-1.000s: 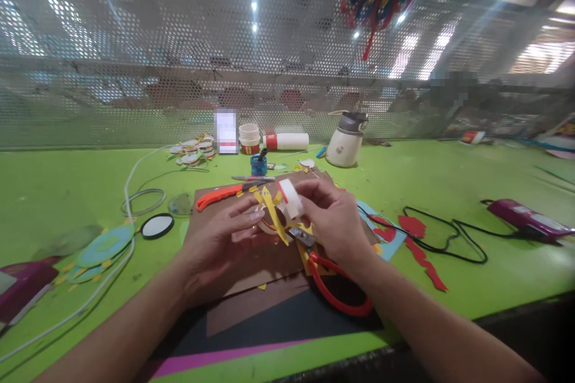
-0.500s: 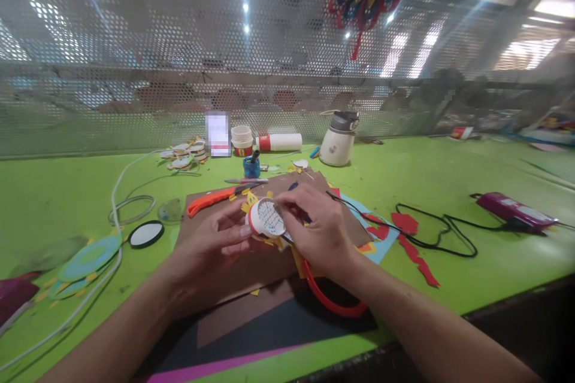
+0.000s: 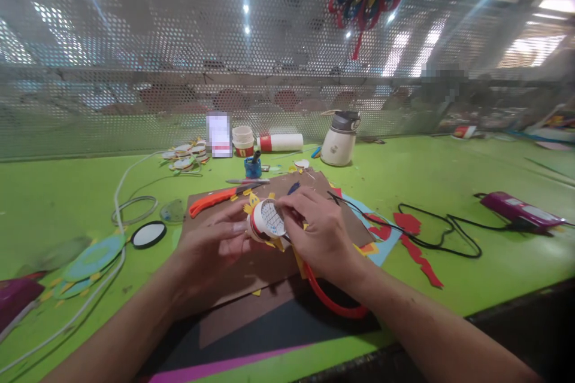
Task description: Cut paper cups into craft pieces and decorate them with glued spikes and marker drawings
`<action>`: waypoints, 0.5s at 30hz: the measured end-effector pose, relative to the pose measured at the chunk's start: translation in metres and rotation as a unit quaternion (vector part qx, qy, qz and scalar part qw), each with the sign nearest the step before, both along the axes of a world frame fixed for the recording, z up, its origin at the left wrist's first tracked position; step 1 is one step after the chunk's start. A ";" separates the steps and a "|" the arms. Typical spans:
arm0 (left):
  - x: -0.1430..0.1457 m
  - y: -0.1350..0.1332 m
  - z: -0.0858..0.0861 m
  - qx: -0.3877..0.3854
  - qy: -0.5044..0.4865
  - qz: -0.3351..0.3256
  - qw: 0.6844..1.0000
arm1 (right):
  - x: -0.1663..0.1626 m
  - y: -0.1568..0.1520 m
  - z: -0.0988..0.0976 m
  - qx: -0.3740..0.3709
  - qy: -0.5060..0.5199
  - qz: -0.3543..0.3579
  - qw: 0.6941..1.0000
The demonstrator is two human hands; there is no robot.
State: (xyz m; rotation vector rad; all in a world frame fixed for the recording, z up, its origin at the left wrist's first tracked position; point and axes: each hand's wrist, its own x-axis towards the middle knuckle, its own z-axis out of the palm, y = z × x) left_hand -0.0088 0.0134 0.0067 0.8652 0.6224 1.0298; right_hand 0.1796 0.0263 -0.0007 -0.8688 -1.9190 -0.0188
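Observation:
My left hand [image 3: 220, 230] grips a small turtle-like craft [image 3: 272, 219] made from a cut paper cup, with a gridded white disc and yellow paper head and feet. Its disc is turned to face up and right. At the craft's right rim, the fingers of my right hand [image 3: 314, 227] are pinched together; their tips are partly hidden. Beneath both hands lies a brown board [image 3: 215, 275]. Red-handled scissors [image 3: 335, 305] rest under my right wrist, blades mostly covered. An orange utility knife [image 3: 213, 200] lies on the board beyond my left hand.
A white-and-black bottle [image 3: 338, 143], stacked paper cups [image 3: 243, 142] and a blue pot [image 3: 253, 167] stand at the back. Similar crafts [image 3: 182, 155] sit back left. Red paper scraps [image 3: 408, 224], a black cord [image 3: 442, 245] and a purple device [image 3: 516, 210] lie right.
The craft has tilted slightly in my left hand, showing more of its side and yellow feet. My right fingers stay at its rim. The whole view has shifted a little.

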 end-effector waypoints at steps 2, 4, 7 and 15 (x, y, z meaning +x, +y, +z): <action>0.000 0.001 -0.002 0.000 -0.007 0.008 1.000 | 0.000 -0.001 0.000 0.002 -0.007 -0.001 1.000; 0.000 0.002 -0.005 0.001 0.001 0.016 1.000 | 0.000 -0.001 0.000 0.004 -0.015 0.000 1.000; 0.000 0.005 -0.009 0.014 0.016 0.018 1.000 | 0.000 -0.003 0.000 0.006 -0.027 0.000 1.000; -0.003 0.009 -0.018 0.047 0.073 0.010 0.996 | -0.002 -0.007 0.000 0.000 -0.045 0.008 0.999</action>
